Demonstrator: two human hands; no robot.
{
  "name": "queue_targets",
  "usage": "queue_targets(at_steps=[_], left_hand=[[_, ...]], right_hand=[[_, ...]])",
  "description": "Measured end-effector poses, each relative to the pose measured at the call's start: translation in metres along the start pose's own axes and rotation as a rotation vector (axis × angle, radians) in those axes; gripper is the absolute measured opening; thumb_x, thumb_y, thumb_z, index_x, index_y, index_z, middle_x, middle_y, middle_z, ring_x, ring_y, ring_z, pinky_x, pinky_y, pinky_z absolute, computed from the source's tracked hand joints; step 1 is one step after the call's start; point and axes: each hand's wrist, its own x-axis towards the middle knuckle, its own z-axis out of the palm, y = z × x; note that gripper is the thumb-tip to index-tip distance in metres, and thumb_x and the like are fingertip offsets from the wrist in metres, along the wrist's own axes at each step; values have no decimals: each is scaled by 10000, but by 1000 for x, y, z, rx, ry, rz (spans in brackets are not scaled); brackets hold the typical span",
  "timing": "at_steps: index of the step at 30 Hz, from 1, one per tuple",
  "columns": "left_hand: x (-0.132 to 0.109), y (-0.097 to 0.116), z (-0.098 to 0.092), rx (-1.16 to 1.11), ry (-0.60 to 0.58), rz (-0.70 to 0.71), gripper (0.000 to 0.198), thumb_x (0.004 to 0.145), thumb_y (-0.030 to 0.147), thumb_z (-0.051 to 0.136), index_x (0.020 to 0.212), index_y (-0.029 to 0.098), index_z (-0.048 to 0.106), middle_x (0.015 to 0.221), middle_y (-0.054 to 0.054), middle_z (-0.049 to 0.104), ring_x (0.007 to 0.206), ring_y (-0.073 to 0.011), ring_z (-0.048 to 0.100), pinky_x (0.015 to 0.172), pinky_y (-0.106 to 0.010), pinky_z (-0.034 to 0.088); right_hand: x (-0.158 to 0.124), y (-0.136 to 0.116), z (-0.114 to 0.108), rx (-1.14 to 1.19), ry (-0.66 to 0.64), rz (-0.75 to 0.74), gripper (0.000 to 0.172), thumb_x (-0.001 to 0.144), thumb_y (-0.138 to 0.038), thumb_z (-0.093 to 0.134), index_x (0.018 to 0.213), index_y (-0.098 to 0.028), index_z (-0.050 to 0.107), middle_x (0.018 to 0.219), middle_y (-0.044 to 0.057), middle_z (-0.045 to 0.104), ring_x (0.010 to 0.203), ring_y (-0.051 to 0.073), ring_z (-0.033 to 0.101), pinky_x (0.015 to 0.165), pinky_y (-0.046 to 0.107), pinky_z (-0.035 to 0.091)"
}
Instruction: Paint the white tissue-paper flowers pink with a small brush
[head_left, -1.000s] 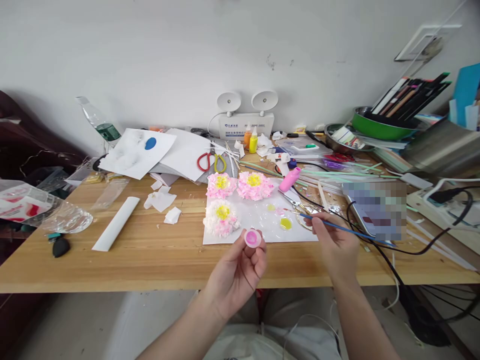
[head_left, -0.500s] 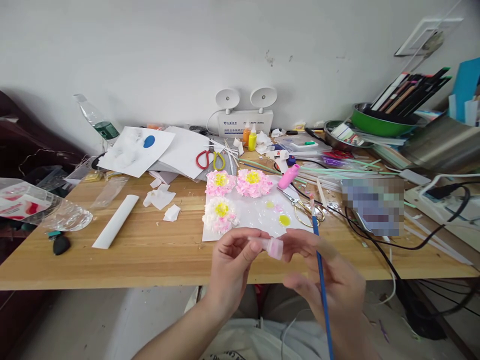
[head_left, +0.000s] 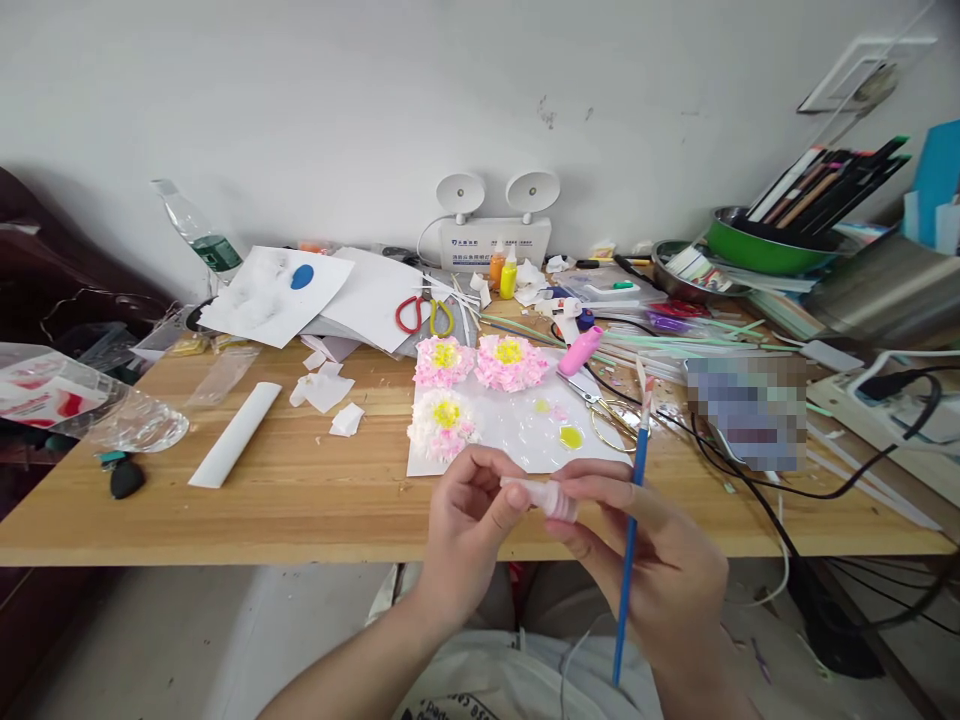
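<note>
Between my hands is a small translucent pinkish nozzle cap [head_left: 559, 500]. My left hand [head_left: 466, 535] pinches its narrow end between thumb and fingers. At the wide end, the fingertips and thumb of my right hand [head_left: 667, 560] close on it. A blue paintbrush [head_left: 634, 530] with a pink-stained tip stands upright, tucked among the right fingers. Beyond them, a white sheet [head_left: 502, 440] bears two pink flowers [head_left: 511, 365] and a whiter one [head_left: 442, 425], all with yellow centres. Yellow paint [head_left: 571, 437] lies on that sheet, near a pink bottle [head_left: 581, 350] on its side.
Gold-handled scissors [head_left: 611, 415] lie at the sheet's right edge, with black cables and a phone [head_left: 742, 415] beyond. Red-and-yellow-handled pliers [head_left: 424, 316], paint bottles [head_left: 508, 278] and a glue gun [head_left: 564, 316] sit behind. Paper scraps [head_left: 322, 388] and a rolled white sheet [head_left: 235, 435] are left.
My right thumb has come up and closed on the wide end of the nozzle cap, which has tilted. The paintbrush has shifted in my right hand, its lower end swinging left.
</note>
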Motion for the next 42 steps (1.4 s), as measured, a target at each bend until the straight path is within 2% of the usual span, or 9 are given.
queue_targets(at_steps=[2,4,8,11,18,27,32,37,42], left_hand=[[-1,2,-2,18,-90,11,205,832,360,607,978,217,623,768,-3,586,694,-80,536,663,-183,434],[-2,4,-3,62,-107,16,153,861,314,575,973,233,639,785,2,601,700,-66,538,664,-163,429],[3,6,-5,91,36,25,225,854,365,576,743,172,604,646,13,550,608,-60,497,597,-160,402],[6,6,-7,79,79,68,287,859,389,562,686,160,564,625,12,523,595,-66,480,598,-179,395],[-5,14,2,54,-147,167,132,895,282,521,925,218,633,786,-7,601,743,-82,552,708,-197,439],[-6,24,7,100,-181,225,141,892,297,525,945,217,629,773,-18,582,757,-99,535,708,-215,432],[-6,22,7,88,-131,227,138,904,271,498,941,220,620,863,-26,590,790,-96,534,716,-202,437],[-5,18,7,-31,-27,53,118,890,257,521,900,236,637,773,-8,594,646,-67,510,593,-160,426],[-4,15,0,64,-104,13,162,862,280,566,946,225,693,721,-31,608,591,-73,513,547,-169,433]], right_hand=[[0,1,-1,24,8,27,303,746,-75,671,996,-237,616,953,21,637,907,128,616,752,214,525],[0,1,-2,46,8,38,302,745,-70,671,992,-236,622,944,23,639,905,132,616,754,220,527],[1,-2,-3,104,8,51,295,728,-49,675,953,-237,647,928,33,652,886,146,626,704,229,542],[2,-2,-2,238,26,123,294,714,-54,692,928,-253,663,923,30,667,878,152,638,715,245,552],[3,2,2,754,-32,361,233,721,-217,737,919,-320,673,934,-13,690,824,114,647,713,213,542],[3,0,7,890,-53,480,235,715,-231,743,913,-336,673,937,-24,693,833,103,638,742,202,520],[2,3,7,794,-35,410,214,732,-272,728,928,-328,662,926,0,690,850,135,636,730,249,525],[5,-6,5,347,66,191,232,741,-141,675,936,-259,633,883,21,619,837,146,598,706,262,517],[11,-16,2,35,43,34,313,718,-68,636,969,-249,598,866,18,582,825,148,568,657,254,498]])
